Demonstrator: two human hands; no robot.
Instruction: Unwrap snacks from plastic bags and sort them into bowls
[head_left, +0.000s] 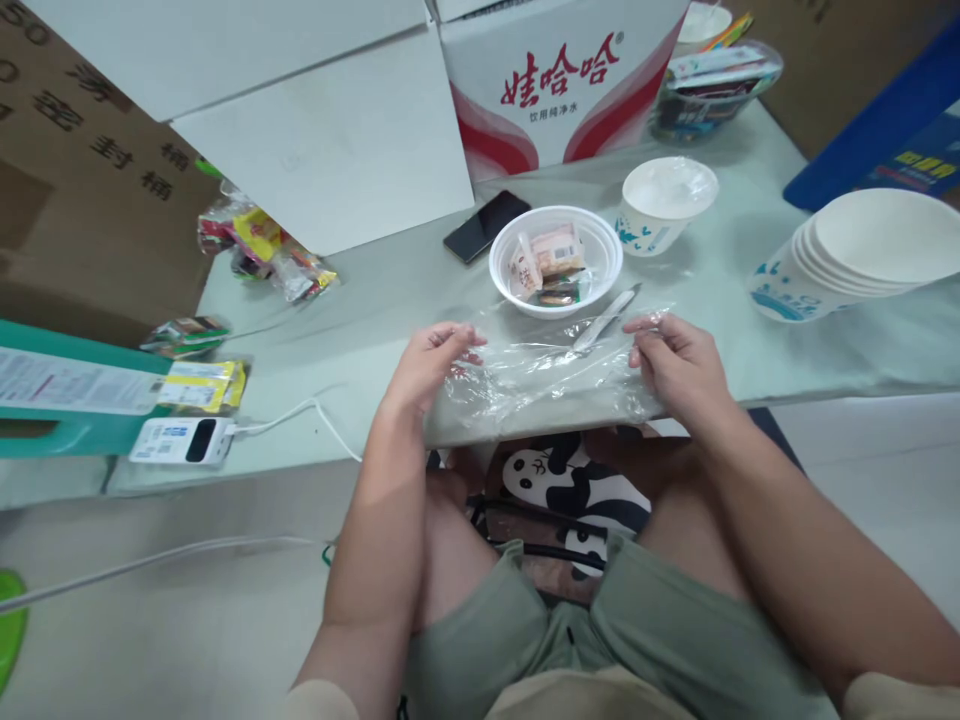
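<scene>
A clear plastic bag [555,385] is stretched flat between my hands at the front edge of the table. My left hand [435,362] pinches its left side, and my right hand [677,362] pinches the right side. Just behind the bag lies a white-handled craft knife [606,318], its tip toward the upper right. Beyond that stands a white plastic bowl [504,283] holding several small wrapped snacks [556,250]. A paper cup [651,232] with clear plastic inside is at the bowl's right.
A black phone [486,225] lies behind the bowl, before a white-and-red carton [559,90]. Stacked paper cups [795,285] stand at the right. On the left are packaged snacks [270,250] and a white power bank [182,441] with a cable. A filled plastic tub [712,95] sits back right.
</scene>
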